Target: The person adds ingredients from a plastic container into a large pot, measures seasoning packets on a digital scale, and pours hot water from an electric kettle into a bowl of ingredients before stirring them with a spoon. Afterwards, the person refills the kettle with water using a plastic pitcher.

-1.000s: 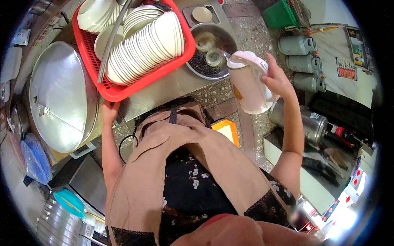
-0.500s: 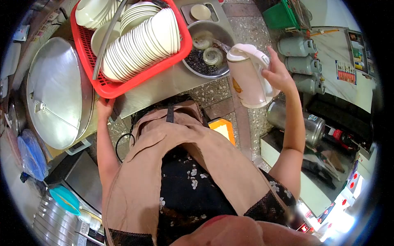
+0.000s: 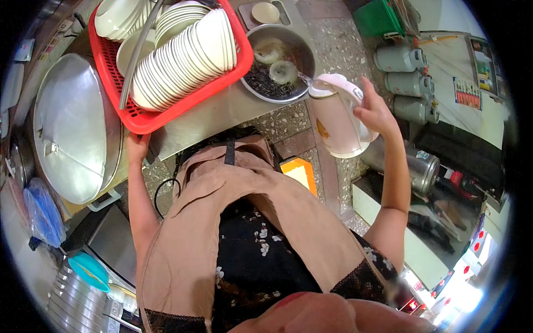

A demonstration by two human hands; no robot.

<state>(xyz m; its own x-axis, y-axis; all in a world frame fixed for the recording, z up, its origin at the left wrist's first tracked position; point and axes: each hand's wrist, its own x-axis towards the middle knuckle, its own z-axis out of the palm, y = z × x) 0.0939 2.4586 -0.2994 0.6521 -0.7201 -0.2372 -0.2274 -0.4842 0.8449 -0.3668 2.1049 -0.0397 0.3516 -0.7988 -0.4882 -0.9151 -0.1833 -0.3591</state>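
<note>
My right hand (image 3: 377,112) is closed around the handle of a pale electric kettle (image 3: 335,126), which is tilted with its spout toward a round metal bowl (image 3: 312,50). A stream of water (image 3: 303,77) runs from the spout into the bowl. Dark, shredded-looking pieces (image 3: 267,82) lie in the liquid there, and the water churns where the stream lands. At the counter's front edge, my left hand (image 3: 137,145) reaches up to the near corner of a red plastic basket (image 3: 183,115); its fingers are hidden beneath the rim.
Stacked white bowls (image 3: 186,61) and a long metal rod (image 3: 139,53) fill the basket on the steel counter (image 3: 202,114). A large lidded metal pot (image 3: 72,127) stands left. A scale (image 3: 246,12) carrying a small dish sits behind the bowl. Gas cylinders (image 3: 401,58) stand at right.
The kettle and my right hand have moved slightly down in view, away from the bowl. Water keeps pouring. Basket and bowl appear shifted a little left; my left hand stays at the basket.
</note>
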